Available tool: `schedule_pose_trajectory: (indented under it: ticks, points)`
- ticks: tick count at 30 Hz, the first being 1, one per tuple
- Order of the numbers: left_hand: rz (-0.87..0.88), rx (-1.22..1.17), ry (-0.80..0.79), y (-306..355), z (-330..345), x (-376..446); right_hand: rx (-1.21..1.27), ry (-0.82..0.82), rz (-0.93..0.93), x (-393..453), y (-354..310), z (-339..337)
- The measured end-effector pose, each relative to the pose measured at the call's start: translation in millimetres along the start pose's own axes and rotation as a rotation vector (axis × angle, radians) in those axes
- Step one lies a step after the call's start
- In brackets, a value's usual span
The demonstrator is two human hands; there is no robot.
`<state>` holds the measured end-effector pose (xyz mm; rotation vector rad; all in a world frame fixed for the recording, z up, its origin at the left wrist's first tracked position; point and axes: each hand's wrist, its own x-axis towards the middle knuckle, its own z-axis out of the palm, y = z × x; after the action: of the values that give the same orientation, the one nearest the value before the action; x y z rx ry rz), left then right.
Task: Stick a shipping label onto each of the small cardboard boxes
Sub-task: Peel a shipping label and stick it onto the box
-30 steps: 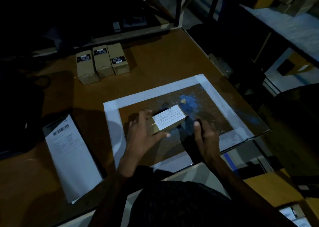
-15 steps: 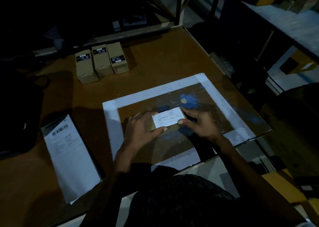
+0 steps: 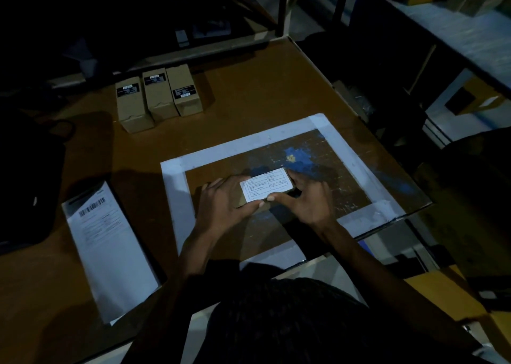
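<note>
Between the two hands, inside the white taped frame (image 3: 177, 197) on the table (image 3: 262, 92), a small box (image 3: 240, 199) is held with a white label (image 3: 266, 183) lying on its top face. The left hand (image 3: 224, 206) is curled round the box's left end, thumb laid along the near edge. The right hand (image 3: 309, 200) is clamped on the right end, thumb pinched at the label's near edge and fingers wrapped over the far corner. The thumbs nearly meet at the near side.

The box's long axis runs from one hand to the other, slightly skewed, its right end farther away. Both hands are equally near, so the label can probably be pressed flat by sweeping either thumb along that axis. Whether the label is fully stuck down cannot be told in the dim light.

Beyond the left hand, well apart from it, three boxes (image 3: 159, 98) stand side by side, touching, each with a dark sticker and no white label, so these are judged still to be done. To the left of the left hand, near the table's front edge, a label sheet (image 3: 110, 253) lies flat.
</note>
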<state>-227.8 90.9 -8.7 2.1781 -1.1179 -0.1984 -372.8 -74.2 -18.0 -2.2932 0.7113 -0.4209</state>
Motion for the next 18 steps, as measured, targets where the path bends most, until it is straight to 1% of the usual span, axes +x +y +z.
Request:
schedule_pose_trajectory:
  ticks: [3,6,9,12,13,16,18]
  points:
    - [-0.025,-0.028,-0.039,0.2,-3.1,-2.7,0.127,-0.018,-0.082,-1.4,11.7,-7.6]
    - [-0.020,-0.048,-0.084,-1.3,-5.5,-6.3,0.128,-0.016,-0.153,-3.2,25.7,-10.1]
    - [-0.039,-0.059,-0.140,-4.0,-8.3,-8.7,0.133,-0.042,-0.109,-4.4,26.6,-11.4]
    - [-0.066,-0.071,-0.125,-3.5,-7.2,-10.4,0.008,0.010,-0.038,-16.6,13.3,-5.8]
    - [-0.071,-0.063,-0.116,-2.9,-5.7,-10.6,-0.041,0.002,-0.008,-21.9,1.9,-3.8]
    - [-0.122,-0.109,-0.095,-1.1,-2.5,-9.9,-0.316,-0.136,0.048,-26.7,-28.5,6.0]
    - [-0.158,-0.164,-0.074,-1.6,-2.4,-9.1,-0.472,-0.158,0.043,-23.4,-38.1,9.0]
